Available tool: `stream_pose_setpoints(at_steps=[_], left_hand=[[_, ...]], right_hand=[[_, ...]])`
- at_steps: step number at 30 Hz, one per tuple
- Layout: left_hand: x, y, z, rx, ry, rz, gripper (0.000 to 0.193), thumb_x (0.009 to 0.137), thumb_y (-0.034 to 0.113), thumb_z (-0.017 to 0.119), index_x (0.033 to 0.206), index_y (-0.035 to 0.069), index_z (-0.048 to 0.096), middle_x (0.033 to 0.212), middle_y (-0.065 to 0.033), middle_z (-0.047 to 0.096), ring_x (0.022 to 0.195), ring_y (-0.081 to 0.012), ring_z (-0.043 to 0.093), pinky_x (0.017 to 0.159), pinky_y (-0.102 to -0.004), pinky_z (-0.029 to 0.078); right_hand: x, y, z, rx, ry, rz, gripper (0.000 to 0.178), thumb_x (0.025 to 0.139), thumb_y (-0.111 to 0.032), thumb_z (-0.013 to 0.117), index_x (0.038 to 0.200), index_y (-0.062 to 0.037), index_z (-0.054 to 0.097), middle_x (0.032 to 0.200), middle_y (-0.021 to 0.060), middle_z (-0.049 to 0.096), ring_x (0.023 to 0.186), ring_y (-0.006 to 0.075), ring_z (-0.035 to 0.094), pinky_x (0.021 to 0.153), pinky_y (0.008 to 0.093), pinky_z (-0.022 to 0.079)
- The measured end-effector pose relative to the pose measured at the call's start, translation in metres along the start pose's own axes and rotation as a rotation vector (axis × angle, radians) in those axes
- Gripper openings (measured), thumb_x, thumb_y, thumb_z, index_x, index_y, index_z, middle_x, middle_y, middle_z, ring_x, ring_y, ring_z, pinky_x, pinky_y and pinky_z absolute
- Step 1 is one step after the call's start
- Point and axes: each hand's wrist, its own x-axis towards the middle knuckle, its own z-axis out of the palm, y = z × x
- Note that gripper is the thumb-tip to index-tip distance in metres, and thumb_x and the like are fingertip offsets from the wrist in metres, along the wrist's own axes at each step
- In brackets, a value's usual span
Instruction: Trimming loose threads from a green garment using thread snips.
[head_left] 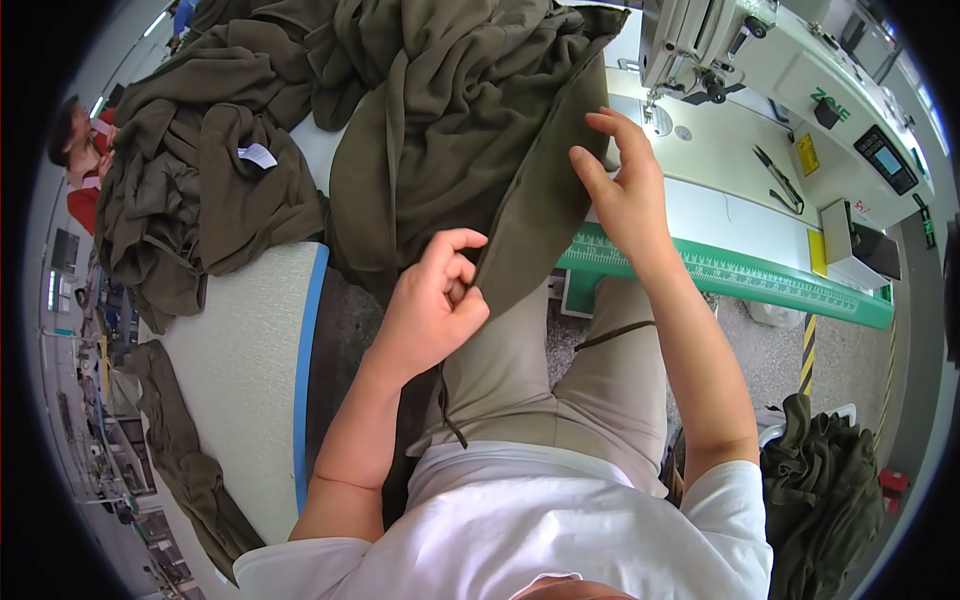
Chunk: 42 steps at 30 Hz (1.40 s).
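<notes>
A large dark olive garment (450, 120) lies bunched over the work surface, its flat edge panel hanging toward my lap. My left hand (430, 305) is closed on that panel's left edge, thumb and fingers pinching the cloth. At the panel's right side is my right hand (635, 190), with thumb and forefinger apart and nothing seen between them; whether the fingertips touch the cloth I cannot tell. Just beyond it stands the sewing machine head (700, 50), its needle area (652, 105) over the metal plate, with no cloth under it.
A green ruler strip (740, 268) edges the machine table. Dark thread snips (780, 180) lie on it, near a small box (855, 240). To the left are another olive pile (215, 190) and a blue-edged board (240, 370). More olive cloth (825, 490) sits low right. A person (85, 150) is far left.
</notes>
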Motion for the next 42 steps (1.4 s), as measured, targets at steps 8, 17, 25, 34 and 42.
stream_pose_setpoints(at_steps=[8,17,25,34,42], left_hand=[[0.138,0.039,-0.026,0.621,0.378,0.631,0.048,0.076,0.020,0.067,0.116,0.002,0.049,0.112,-0.0158,0.053,0.102,-0.0298,0.053,0.084,-0.0371,0.045],[0.273,0.060,0.013,1.282,0.185,-0.065,0.100,0.068,0.054,0.072,0.146,0.023,0.018,0.147,-0.0207,0.024,0.123,-0.0477,0.039,0.097,-0.0548,0.038],[0.344,-0.010,-0.065,1.322,0.092,-0.155,0.075,0.068,0.039,0.070,0.135,0.019,0.043,0.119,-0.0210,0.058,0.102,-0.0331,0.060,0.090,-0.0410,0.046],[0.182,0.006,-0.123,0.109,0.142,0.053,0.040,0.072,0.019,0.061,0.107,-0.002,0.059,0.100,-0.0106,0.065,0.094,-0.0184,0.059,0.083,-0.0306,0.045],[0.121,0.065,-0.173,-0.141,0.367,0.069,0.036,0.081,0.020,0.055,0.110,-0.001,0.059,0.104,-0.0081,0.063,0.097,-0.0150,0.057,0.085,-0.0304,0.045]], right_hand=[[0.054,0.038,0.038,-0.183,-0.003,0.074,0.074,0.082,-0.036,0.064,0.134,0.0058,0.032,0.135,0.0263,0.039,0.128,0.0364,0.037,0.104,0.0378,0.033],[0.053,0.034,0.053,-0.420,-0.096,-0.053,0.077,0.083,-0.038,0.063,0.138,0.0035,0.028,0.137,0.0256,0.038,0.127,0.0360,0.039,0.104,0.0373,0.033],[0.050,0.034,0.040,0.228,-0.151,0.103,0.065,0.088,-0.031,0.058,0.140,-0.0032,0.029,0.140,0.0158,0.036,0.128,0.0292,0.038,0.106,0.0374,0.030],[0.048,0.037,0.033,0.406,-0.247,0.074,0.067,0.089,-0.035,0.055,0.140,-0.0013,0.028,0.142,0.0145,0.034,0.128,0.0293,0.035,0.107,0.0389,0.027],[0.039,0.058,0.037,0.405,-0.210,-0.030,0.064,0.091,-0.044,0.049,0.137,-0.0022,0.035,0.133,0.0147,0.045,0.118,0.0260,0.046,0.101,0.0367,0.034]])
